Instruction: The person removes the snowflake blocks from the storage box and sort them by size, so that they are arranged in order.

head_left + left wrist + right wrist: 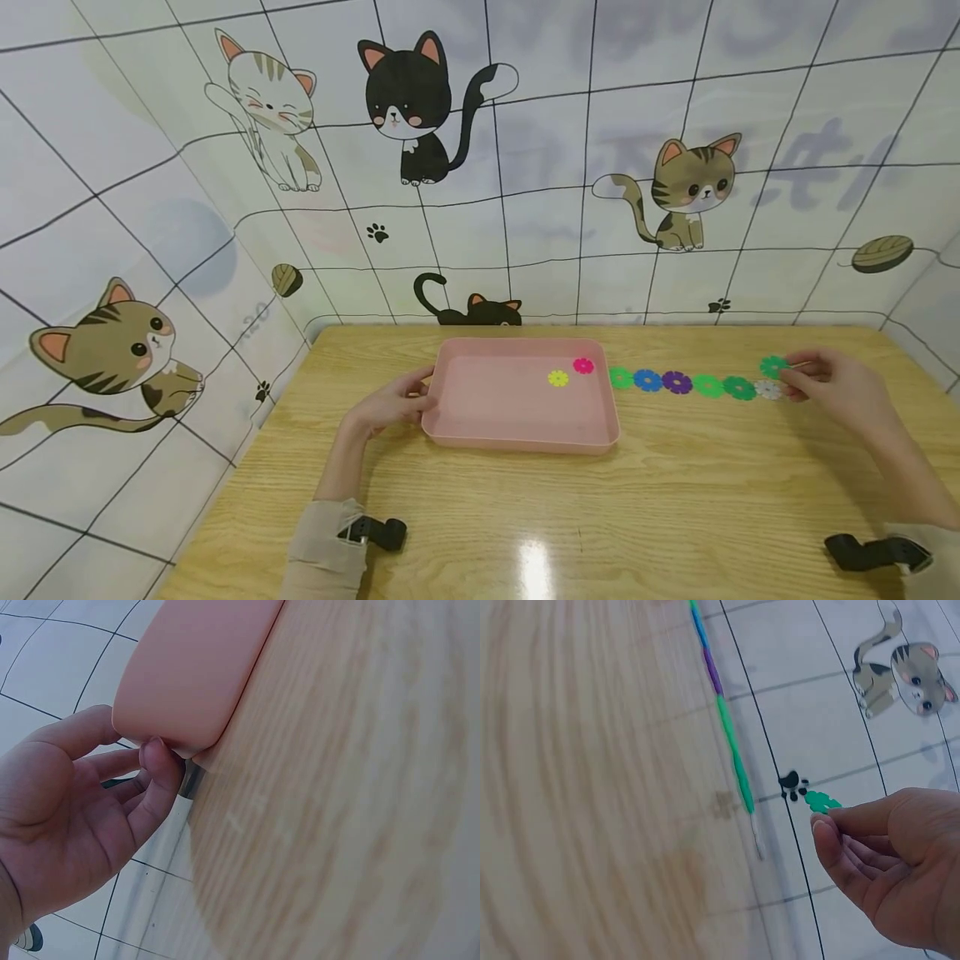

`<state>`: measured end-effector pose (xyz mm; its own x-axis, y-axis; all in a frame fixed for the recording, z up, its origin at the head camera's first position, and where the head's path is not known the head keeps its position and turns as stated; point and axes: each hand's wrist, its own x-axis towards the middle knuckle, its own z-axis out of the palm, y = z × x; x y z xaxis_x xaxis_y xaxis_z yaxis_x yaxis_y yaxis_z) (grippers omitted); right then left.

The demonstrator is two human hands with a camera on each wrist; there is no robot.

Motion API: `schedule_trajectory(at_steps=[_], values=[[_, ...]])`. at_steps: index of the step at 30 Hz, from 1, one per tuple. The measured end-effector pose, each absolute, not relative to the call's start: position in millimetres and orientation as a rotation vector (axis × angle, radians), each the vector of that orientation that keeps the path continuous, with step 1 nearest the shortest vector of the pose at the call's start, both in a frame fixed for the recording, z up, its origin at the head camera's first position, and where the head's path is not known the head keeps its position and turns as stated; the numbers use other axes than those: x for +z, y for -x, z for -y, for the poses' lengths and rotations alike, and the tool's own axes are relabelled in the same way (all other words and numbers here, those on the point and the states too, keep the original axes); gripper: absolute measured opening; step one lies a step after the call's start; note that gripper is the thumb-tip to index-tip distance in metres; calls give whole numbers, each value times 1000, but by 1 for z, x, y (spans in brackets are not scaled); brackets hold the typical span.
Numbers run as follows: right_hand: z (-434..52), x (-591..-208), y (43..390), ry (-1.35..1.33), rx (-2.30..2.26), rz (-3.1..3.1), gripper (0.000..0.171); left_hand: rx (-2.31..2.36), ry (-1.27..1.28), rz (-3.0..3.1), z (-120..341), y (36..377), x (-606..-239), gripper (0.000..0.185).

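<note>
A pink tray [450, 417] lies on the wooden table [525, 517], with a yellow flower disc [558, 378] and a magenta flower disc [582, 365] inside. My left hand [396, 402] rests against the tray's left edge, its fingertips [154, 754] touching the tray's corner [187, 682]. To the tray's right runs a row of flower discs [678, 382]: green, blue, purple, green, green, white. My right hand [825, 385] pinches a green flower disc [773, 366] just above the row's white end [768, 389]; the right wrist view shows that disc [822, 801] between thumb and forefinger.
Walls with cat drawings [408, 100] close in the table at the back and both sides. Black wrist straps [378, 531] show near the front edge. Bare wood lies in front of the tray.
</note>
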<state>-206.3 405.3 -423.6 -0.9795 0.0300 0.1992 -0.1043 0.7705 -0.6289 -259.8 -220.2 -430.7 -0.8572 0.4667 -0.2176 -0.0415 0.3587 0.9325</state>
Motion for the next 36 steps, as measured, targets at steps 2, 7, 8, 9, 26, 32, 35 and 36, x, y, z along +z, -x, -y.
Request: schedule_trajectory(at_steps=[2, 7, 8, 9, 26, 32, 35, 36], values=[[-414, -426, 204, 2, 998, 2792, 42, 1505, -372, -2179, 220, 260, -431, 70], [-429, -428, 201, 129, 943, 2866, 46, 1501, -390, -2177, 219, 261, -431, 70], [-431, -429, 201, 140, 943, 2877, 45, 1504, -395, -2174, 219, 261, -431, 70], [-432, -429, 201, 152, 959, 2883, 45, 1504, -396, -2172, 219, 261, -431, 70], [-443, -445, 210, 200, 1006, 2918, 47, 1491, -382, -2186, 219, 260, -430, 69], [-440, -442, 208, 238, 1018, 2920, 49, 1493, -392, -2188, 219, 260, -430, 68], [-435, -437, 207, 236, 991, 2918, 51, 1494, -391, -2187, 219, 259, -429, 68], [-433, -434, 206, 218, 966, 2917, 51, 1495, -390, -2187, 219, 259, -428, 68]])
